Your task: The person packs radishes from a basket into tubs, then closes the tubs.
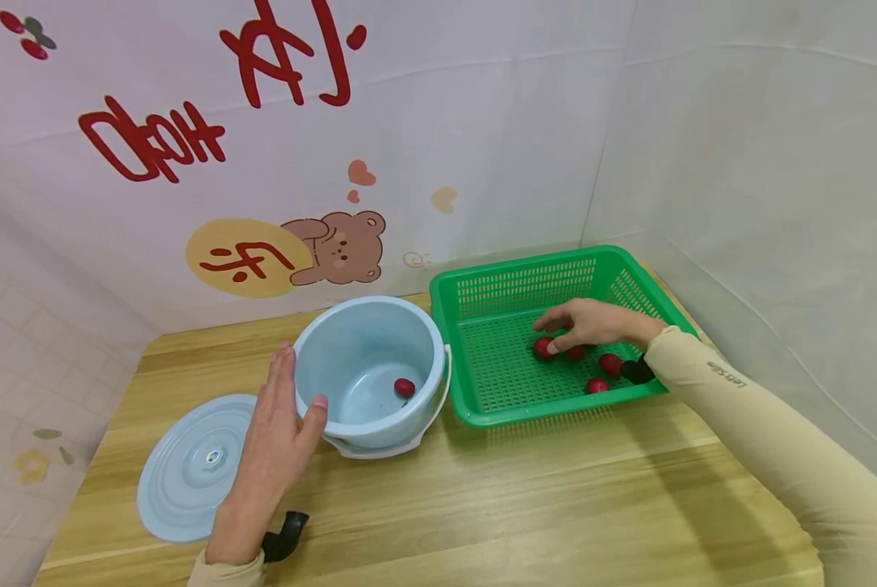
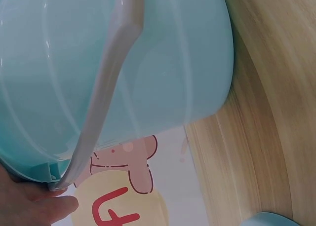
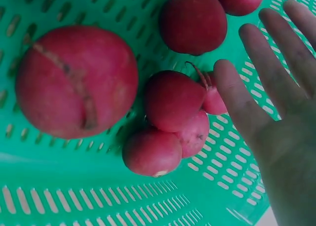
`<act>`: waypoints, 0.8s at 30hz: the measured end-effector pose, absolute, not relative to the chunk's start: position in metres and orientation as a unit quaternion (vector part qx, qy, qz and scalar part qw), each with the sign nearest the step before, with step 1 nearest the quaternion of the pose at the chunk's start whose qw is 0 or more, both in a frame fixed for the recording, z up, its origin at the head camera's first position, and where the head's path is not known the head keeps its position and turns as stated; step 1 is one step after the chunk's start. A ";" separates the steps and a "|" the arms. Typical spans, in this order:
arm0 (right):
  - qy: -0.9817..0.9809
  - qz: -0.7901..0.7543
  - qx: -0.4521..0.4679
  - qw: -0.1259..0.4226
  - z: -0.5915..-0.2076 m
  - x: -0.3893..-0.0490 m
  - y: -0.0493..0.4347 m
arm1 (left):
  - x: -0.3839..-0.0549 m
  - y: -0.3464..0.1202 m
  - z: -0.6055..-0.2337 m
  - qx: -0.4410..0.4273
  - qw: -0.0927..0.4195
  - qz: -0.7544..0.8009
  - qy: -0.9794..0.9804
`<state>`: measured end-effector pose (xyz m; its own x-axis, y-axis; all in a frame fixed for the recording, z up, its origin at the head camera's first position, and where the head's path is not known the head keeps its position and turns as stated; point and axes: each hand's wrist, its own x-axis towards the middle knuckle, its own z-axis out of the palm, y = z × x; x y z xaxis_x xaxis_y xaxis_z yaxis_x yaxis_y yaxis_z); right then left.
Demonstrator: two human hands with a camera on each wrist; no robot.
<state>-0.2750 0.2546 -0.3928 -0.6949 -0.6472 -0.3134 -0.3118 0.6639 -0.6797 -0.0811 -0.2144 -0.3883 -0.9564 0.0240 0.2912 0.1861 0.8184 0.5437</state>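
Note:
My left hand [image 1: 277, 436] rests against the near-left rim of a light blue bucket [image 1: 358, 342], fingers straight and thumb over the edge. A single red radish [image 1: 404, 388] lies on the bucket's floor. In the left wrist view, fingertips [image 2: 39, 206] touch the rim beside the pale handle [image 2: 106, 73]. To the right, my right hand [image 1: 592, 320] reaches into a green mesh basket [image 1: 482, 417], over a radish [image 1: 544, 348]. The right wrist view has its fingers spread, holding nothing, beside several radishes [image 3: 173, 100]; one large radish [image 3: 76, 81] is close to the camera.
A round blue lid [image 1: 189, 481] lies flat on the wooden table [image 1: 497, 505], left of the bucket and partly behind my left forearm. The basket stands close against the bucket's right side. A printed cloth wall [image 1: 512, 147] rises behind the table.

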 end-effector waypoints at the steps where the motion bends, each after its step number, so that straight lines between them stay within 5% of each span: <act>1: 0.869 -0.301 -0.276 0.278 -0.393 -0.275 0.254 | -0.081 -0.214 -0.388 -0.056 0.137 -0.296 -0.944; 24: 0.874 -0.245 -0.297 0.298 -0.398 -0.280 0.245 | -0.080 -0.214 -0.386 -0.053 0.131 -0.293 -0.946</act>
<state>-0.2799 0.2450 -0.3982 -0.6465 -0.6643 -0.3751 -0.3731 0.7042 -0.6041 -0.0798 -0.2140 -0.3863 -0.9601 0.0229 0.2788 0.1764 0.8229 0.5401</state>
